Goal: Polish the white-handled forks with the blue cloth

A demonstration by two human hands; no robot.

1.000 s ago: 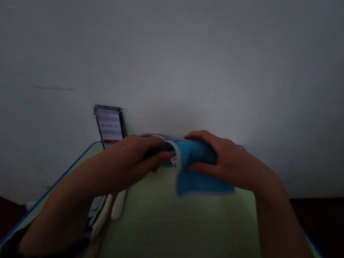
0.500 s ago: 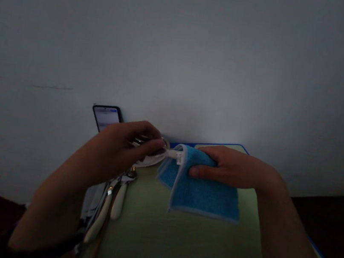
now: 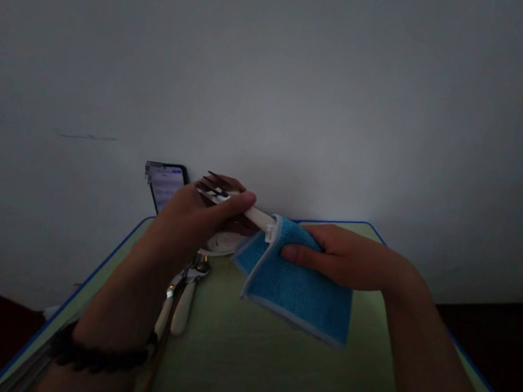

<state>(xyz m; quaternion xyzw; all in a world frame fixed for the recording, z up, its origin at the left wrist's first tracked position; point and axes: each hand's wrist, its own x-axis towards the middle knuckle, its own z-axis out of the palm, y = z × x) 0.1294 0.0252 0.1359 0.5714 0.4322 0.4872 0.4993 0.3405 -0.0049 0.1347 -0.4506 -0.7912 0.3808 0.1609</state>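
Fork [image 3: 261,219], pale-handled, between closed left fingers [image 3: 241,201], pale-edged blue cloth [image 3: 300,293] within closed right fingers [image 3: 298,254].

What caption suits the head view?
Left hand holds a fork, its handle end inside the blue cloth in the right hand.

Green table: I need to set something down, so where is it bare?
Widest bare patch: the table, nearer than the blue cloth, between the brown stick and right forearm. A narrow strip lies between that forearm and the right edge. Crowded: the left, with white-handled cutlery and left forearm, and the back-left, around plate and phone.
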